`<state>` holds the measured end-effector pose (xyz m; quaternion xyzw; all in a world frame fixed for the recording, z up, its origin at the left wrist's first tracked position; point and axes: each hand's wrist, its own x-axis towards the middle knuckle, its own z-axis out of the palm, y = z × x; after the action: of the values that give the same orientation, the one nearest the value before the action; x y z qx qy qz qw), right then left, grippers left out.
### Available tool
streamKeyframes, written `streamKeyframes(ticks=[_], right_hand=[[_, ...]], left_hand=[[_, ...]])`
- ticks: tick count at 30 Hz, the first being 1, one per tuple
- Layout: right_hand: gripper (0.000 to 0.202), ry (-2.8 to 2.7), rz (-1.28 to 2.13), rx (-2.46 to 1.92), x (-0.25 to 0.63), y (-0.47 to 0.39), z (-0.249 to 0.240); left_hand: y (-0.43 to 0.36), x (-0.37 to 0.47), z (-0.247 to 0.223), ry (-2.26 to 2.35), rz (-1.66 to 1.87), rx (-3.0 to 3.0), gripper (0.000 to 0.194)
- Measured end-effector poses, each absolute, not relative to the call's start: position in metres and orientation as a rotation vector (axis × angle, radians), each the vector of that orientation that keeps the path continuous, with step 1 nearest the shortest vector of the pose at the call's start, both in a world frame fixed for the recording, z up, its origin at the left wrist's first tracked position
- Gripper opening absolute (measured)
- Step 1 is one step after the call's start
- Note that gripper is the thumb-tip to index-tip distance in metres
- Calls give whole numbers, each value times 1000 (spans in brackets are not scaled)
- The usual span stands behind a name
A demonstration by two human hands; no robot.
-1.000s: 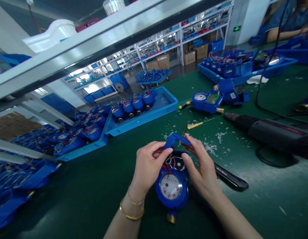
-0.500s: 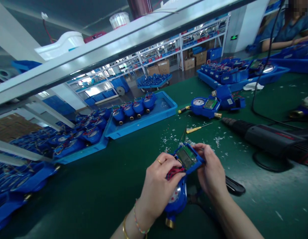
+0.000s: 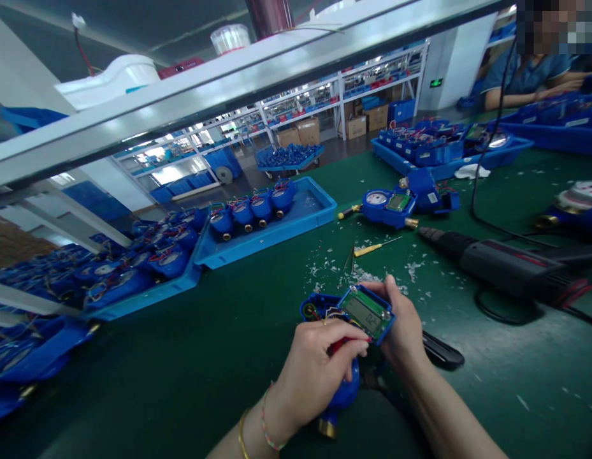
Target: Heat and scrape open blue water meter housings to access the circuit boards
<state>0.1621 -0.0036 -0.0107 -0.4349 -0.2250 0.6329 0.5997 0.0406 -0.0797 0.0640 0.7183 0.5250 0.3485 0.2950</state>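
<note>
A blue water meter (image 3: pixel 346 389) with a brass pipe end lies on the green bench below my hands. Its display housing (image 3: pixel 367 312), with a green circuit board and an LCD showing digits, is tilted up. My right hand (image 3: pixel 405 322) is wrapped round that housing's right side. With thumb and fingers pinched, my left hand (image 3: pixel 319 360) holds red wires (image 3: pixel 336 346) at the housing's lower edge. Left of the display, part of an opened blue compartment (image 3: pixel 310 309) shows. My left hand hides most of the meter's dial.
A yellow screwdriver (image 3: pixel 369 249) lies beyond the hands amid white scraps. Another opened meter (image 3: pixel 389 205) stands farther back. A black heat gun (image 3: pixel 506 261) rests at right. Blue trays (image 3: pixel 267 241) of meters line the left, with another tray (image 3: pixel 443 169) behind. A co-worker (image 3: pixel 529 83) sits at the far right.
The display housing has tilted, and digits now show on its LCD. My left hand has shifted slightly down along the wires, and the blue compartment at left has come into sight.
</note>
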Motion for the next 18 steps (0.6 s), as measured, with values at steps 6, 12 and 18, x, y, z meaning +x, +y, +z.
streamKeyframes(ticks=[6,12,18], right_hand=[[62,-471,1421,-1032,158,-4,-9],[59,-457,1467,-1023,157,-6,-8],[52,-435,1518,-979,156,-5,-11]], left_hand=[[-84,36,55,1389,1024,2202,14],[-87,21,39,1265,1148,2795,20],[-83,20,40,1231,1151,2887,12]])
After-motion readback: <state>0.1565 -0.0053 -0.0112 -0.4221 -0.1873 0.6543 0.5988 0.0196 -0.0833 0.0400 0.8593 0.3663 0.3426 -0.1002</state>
